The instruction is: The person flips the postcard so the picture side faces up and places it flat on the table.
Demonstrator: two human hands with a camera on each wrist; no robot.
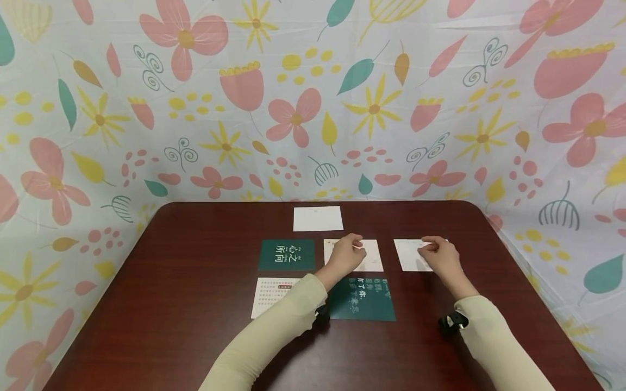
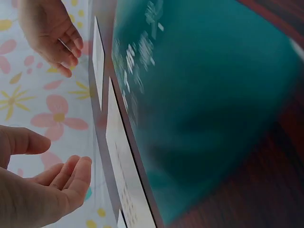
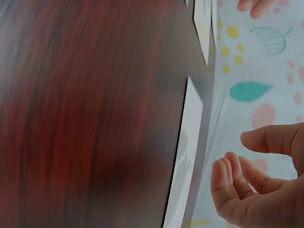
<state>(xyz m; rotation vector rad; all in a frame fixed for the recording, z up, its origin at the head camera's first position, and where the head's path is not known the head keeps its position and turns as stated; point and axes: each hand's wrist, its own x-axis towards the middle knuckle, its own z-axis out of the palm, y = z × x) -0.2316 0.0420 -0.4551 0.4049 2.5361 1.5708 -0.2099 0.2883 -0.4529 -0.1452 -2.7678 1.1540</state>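
My left hand [image 1: 344, 254] hovers over a cream card [image 1: 373, 259], which it partly covers in the head view. In the left wrist view its thumb and relaxed fingers stand apart with nothing between them. Farther right, my right hand [image 1: 440, 257] is above a white card [image 1: 407, 254] with faint printing. A gap shows between its thumb and loosely bent fingers [image 3: 221, 178] in the right wrist view, and they hold nothing. Below my left wrist lies a dark green card [image 1: 367, 304] with white characters; the left forearm hides part of it.
Another green card [image 1: 274, 263] with white characters lies left of the cream one. A card with printed rows of text [image 1: 266, 298] sits in front of it, partly behind the left sleeve. At the back is a white card [image 1: 318, 219]. Patterned cloth [image 1: 293, 157] hangs behind the dark wooden table [image 1: 195, 304].
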